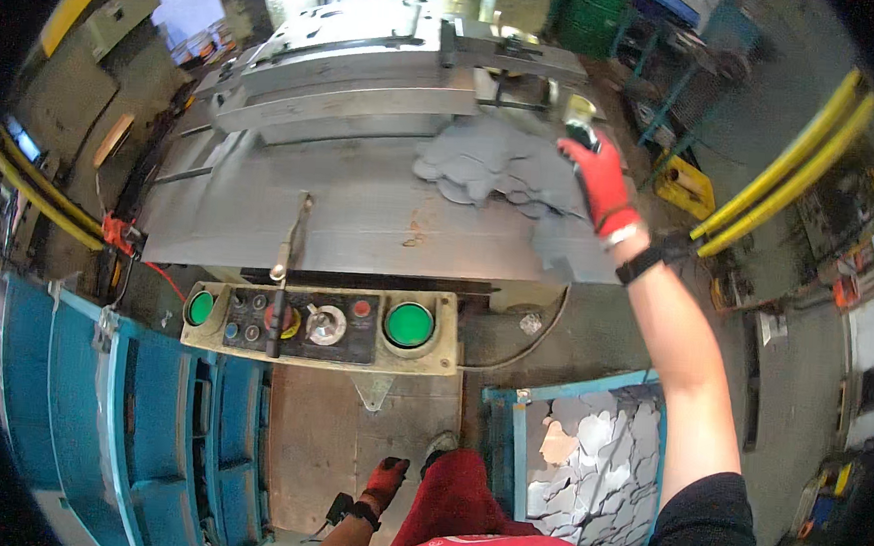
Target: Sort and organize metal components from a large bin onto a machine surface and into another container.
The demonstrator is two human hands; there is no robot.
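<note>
My right hand (600, 178), in a red glove with dark fingertips, reaches to the far right of a flat metal press bed (292, 189). Its fingers are closed around a small can-like thing (579, 110) with a pale yellowish end; the grip hides most of it. Just left of this hand, thin grey sheet-metal pieces (484, 161) lie overlapping in a loose pile on the bed. Down beside my red-clothed leg hangs my left hand (384, 482), gloved the same way. Its fingers look curled, with nothing seen in them.
A control box (417, 362) with two green buttons stands at the bed's front edge. A rod with a black handle (274, 328) crosses it. A blue-framed bin (521, 458) of metal pieces sits lower right, blue metal racks (154, 396) left. Yellow rails (783, 174) flank the press.
</note>
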